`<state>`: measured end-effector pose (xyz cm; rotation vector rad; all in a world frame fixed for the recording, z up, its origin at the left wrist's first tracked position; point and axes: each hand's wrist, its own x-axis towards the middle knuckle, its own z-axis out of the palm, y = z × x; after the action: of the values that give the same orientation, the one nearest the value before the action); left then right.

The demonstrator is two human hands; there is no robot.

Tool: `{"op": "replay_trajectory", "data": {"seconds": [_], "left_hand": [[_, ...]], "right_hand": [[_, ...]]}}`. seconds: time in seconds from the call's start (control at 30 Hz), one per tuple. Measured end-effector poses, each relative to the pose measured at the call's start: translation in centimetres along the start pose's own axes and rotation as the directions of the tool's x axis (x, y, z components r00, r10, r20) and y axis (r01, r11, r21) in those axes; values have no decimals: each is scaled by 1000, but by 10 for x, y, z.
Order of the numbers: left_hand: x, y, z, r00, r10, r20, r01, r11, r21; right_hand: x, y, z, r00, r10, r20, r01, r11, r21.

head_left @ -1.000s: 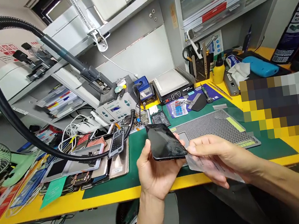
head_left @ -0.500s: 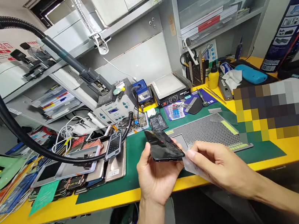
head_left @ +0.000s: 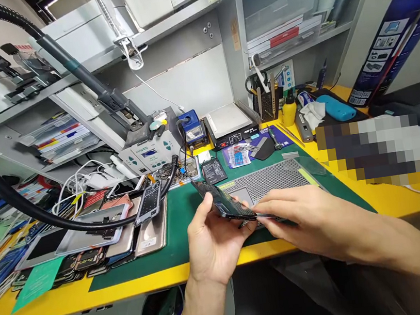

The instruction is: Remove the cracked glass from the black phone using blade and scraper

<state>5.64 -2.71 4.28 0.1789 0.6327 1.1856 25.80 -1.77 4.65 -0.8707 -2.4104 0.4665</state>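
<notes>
A black phone (head_left: 226,204) with a cracked-looking glass face lies tilted in my left hand (head_left: 214,240), which is wrapped round it from below with the thumb along its left edge. My right hand (head_left: 305,220) is closed at the phone's lower right corner, fingertips against the edge. Between those fingers a thin edge of a plastic sheet (head_left: 268,216) shows; the hand covers most of it. Beyond the phone, a black phone battery (head_left: 214,170) lies on the green mat (head_left: 178,240). A perforated grey work pad (head_left: 268,185) lies partly behind my right hand.
At left are stacked phones and tablets (head_left: 151,225), with a black hose (head_left: 17,203) arching over them. A grey hot-air station (head_left: 150,153), a blue soldering unit (head_left: 192,128) and a flat heating plate (head_left: 231,123) stand behind. A screwdriver (head_left: 274,138) lies near a yellow bottle (head_left: 289,111).
The phone has tipped more steeply in my left hand. My right hand has turned palm-down over the phone's corner, and the translucent sheet seen hanging below it is now mostly hidden.
</notes>
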Motion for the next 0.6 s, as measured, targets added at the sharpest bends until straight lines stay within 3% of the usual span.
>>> {"op": "replay_trajectory", "data": {"seconds": [0.2,0.37,0.6], "left_hand": [[-1,0,5,999,-28,-19,28,999,-18],[1,-1,6,999,-31,-36,30,999,-18],[3,-1,4,999,-24,-45,23,1000,-18]], "right_hand": [[5,2,-6,996,-79,33,85,966,-244],[5,3,-4,996,-85,40,93,951,-294],[6,-4,6,963,-173,-208,86,925,-370]]}}
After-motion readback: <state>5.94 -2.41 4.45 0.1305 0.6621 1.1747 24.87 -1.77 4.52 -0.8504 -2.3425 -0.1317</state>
